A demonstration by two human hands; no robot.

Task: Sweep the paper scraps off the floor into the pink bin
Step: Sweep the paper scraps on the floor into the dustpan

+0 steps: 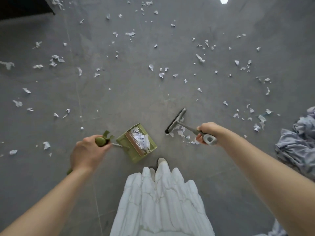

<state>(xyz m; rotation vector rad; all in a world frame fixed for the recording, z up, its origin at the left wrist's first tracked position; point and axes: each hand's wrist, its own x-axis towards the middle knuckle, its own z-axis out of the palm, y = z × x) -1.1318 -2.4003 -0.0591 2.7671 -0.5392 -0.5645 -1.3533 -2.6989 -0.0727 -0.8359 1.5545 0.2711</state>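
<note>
Light was soft and even across the grey floor, with no hard shadows; only faint shade lay just beside the fingers of the left hand and right hand. A bright white glare patch burned at the top edge, far beyond the fingers. The top-left corner fell into darkness. Wide-angle distortion bowed the edges and stretched both forearms. Paper scraps looked slightly soft, more smeared toward the edges.
</note>
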